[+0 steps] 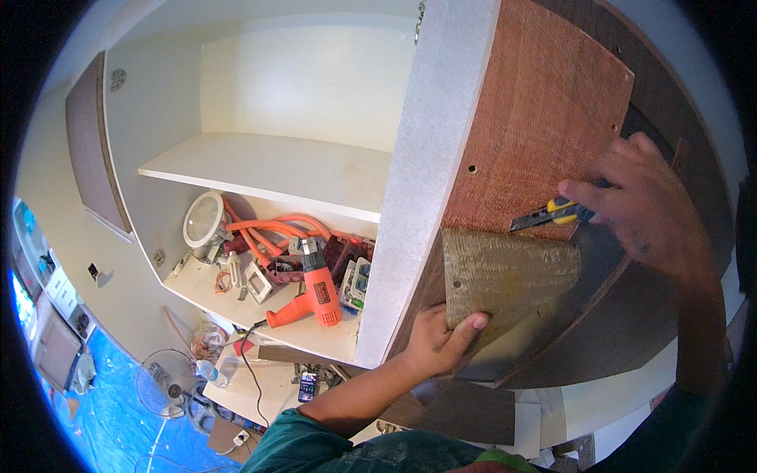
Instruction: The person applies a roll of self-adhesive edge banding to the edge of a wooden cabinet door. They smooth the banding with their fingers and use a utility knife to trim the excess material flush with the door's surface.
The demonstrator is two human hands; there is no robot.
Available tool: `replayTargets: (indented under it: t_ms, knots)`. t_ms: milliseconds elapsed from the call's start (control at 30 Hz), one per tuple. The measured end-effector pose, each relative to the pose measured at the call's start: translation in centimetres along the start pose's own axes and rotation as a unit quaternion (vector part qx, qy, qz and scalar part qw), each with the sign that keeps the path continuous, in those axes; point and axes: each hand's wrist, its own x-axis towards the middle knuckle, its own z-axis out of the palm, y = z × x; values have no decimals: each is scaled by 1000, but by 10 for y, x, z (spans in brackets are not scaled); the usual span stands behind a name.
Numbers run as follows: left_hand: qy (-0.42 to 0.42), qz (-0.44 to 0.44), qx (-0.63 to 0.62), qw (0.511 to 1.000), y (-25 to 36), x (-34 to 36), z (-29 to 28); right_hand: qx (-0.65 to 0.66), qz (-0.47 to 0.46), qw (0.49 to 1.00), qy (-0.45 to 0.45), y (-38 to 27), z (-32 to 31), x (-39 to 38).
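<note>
My left hand (441, 339) grips the lower part of a tan, mottled flap (509, 264), thumb over its front, below a reddish-brown wood sheet (536, 102) with small holes. My right hand (627, 193) is closed on a black and yellow utility knife (560, 211). The knife's blade lies against the sheet just above the top edge of the flap, pointing left. Behind the flap is a dark brown panel (599, 315). A white vertical cabinet edge (418, 158) runs along the sheet's left side.
The white cabinet shelf (268, 162) is at left. Below it lie an orange heat gun (315, 292), a round white fixture (203, 219), orange tubes and small parts. Lower down are a phone (308, 385), a fan (167, 382) and blue floor sheeting (118, 410).
</note>
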Motion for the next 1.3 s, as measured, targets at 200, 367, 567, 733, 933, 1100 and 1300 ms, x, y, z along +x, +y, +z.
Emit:
replayTargets:
  t_ms: [200, 367, 567, 733, 933, 1100, 1300]
  knots:
    - [23, 28, -5, 999, -2, 0, 6, -3, -5, 1000, 10, -14, 2, 22]
    - [25, 20, -11, 999, -2, -3, 8, 11, -31, 998, 48, -32, 12, 41]
    - [23, 29, -8, 999, -5, -4, 9, 16, -22, 999, 34, -32, 16, 41]
    - [41, 34, -11, 999, -8, -4, 13, -7, 13, 1000, -17, -27, 13, 25]
    - [45, 41, -22, 998, -8, -5, 14, -44, -4, 999, -30, -2, -4, -4]
    - [58, 48, -5, 997, -10, -5, 14, -37, -12, 999, -10, 3, -8, 6]
    - [46, 48, -1, 998, -15, -7, 17, -14, -35, 998, 51, -24, 13, 32]
